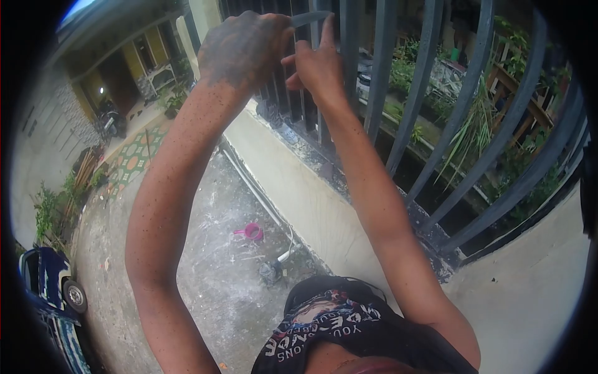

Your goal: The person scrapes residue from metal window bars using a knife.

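Note:
My left hand (246, 50), its back covered in dark smudges, is closed at the top of the view beside the fence. A flat grey blade-like tool (311, 18) sticks out of it to the right; its handle, if any, is hidden in the fist. My right hand (317, 65) is raised next to it, index finger stretched up to the blade's tip and the other fingers loosely bent and apart. Behind both hands stand the dark grey metal bars of the fence (380, 68), set on a low wall.
The low cream wall (299, 181) runs diagonally below the fence. On the concrete floor (205, 262) lie a pink dipper (252, 231) and a greyish lump (270, 272). A dark blue vehicle (47, 280) stands at lower left. Plants (461, 93) grow beyond the bars.

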A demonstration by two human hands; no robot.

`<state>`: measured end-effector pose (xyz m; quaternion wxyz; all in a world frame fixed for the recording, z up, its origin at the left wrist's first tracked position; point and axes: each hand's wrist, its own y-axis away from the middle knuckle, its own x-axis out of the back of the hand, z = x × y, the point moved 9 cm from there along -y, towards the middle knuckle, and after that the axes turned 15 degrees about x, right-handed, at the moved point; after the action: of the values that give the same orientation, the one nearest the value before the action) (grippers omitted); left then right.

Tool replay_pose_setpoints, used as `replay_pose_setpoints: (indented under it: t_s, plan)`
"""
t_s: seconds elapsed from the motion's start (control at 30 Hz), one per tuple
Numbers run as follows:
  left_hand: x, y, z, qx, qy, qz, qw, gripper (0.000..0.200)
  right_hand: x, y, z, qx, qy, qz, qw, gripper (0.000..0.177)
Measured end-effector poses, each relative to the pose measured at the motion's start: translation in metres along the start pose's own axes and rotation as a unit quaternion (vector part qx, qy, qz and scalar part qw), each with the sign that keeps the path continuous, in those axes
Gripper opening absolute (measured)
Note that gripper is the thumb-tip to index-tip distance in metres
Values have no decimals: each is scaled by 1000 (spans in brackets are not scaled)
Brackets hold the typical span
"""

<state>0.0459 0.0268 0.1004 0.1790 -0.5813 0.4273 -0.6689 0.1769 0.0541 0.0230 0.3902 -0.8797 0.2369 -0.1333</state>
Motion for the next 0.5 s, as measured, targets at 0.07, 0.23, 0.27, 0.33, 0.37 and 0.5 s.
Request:
replay_pose_setpoints:
  t_s: [0.07, 0.23, 0.27, 0.33, 0.37, 0.5]
  plan:
    - [7, -4, 1, -9, 19, 43, 999, 38, 1, -1, -3, 7, -6, 2, 1000, 85]
    - [-4, 11, 0, -11, 4, 4, 1000, 37, -1, 19, 10, -29, -12, -2, 1000, 86]
    - [-5, 10, 0, -12, 4, 6, 1000, 37, -3, 20, 11, -35, -11, -8, 999, 86]
    - [1, 9, 2, 3, -9, -7, 1000, 37, -4, 18, 3, -55, -21, -5, 998, 89]
    - [1, 7, 0, -3, 7, 41, 999, 37, -3, 14, -3, -45, -25, -2, 999, 89]
    - [1, 10, -1, -11, 11, 41, 999, 38, -5, 17, 6, -45, -43, -9, 998, 88]
